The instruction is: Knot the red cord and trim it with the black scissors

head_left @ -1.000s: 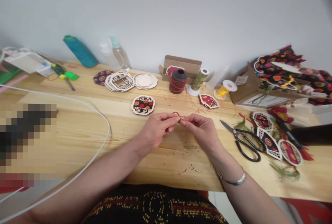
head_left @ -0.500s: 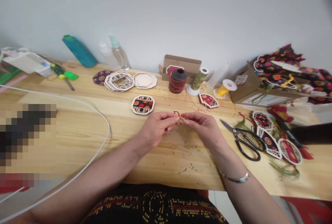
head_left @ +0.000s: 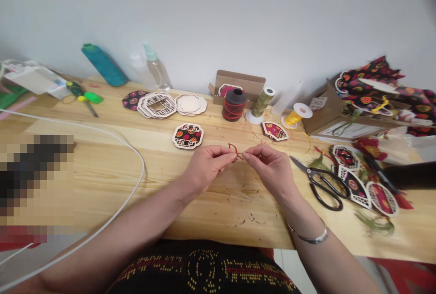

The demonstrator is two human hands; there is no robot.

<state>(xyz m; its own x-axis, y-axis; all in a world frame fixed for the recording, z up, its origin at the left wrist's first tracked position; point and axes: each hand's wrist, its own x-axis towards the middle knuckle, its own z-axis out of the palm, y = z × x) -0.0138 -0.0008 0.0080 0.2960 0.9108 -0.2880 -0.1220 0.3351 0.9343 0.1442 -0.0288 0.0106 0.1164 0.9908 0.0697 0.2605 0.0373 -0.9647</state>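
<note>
A short red cord (head_left: 233,147), bent into a small loop, is held in the air above the wooden table (head_left: 143,185). My left hand (head_left: 211,163) pinches it between thumb and forefinger, with the loop standing up above the fingertips. My right hand (head_left: 269,163) pinches the cord just to the right, and a short stretch of it shows between the two hands. Behind my left hand lies a rounded frame piece (head_left: 188,136) with patterned cloth in it. Black-handled scissors (head_left: 320,184) rest to the right of my right hand.
At the back stand a cone of dark red-and-black thread (head_left: 234,105), a green thread spool (head_left: 264,103) and a yellow spool (head_left: 298,115). A cardboard box (head_left: 323,108) is at the right. Ornament pieces (head_left: 356,187) lie beside the scissors. A white cable (head_left: 136,149) curves across the left.
My right hand has shifted slightly right, so a little more cord shows between my fingertips. The loop at my left fingers stands a bit taller and narrower.
</note>
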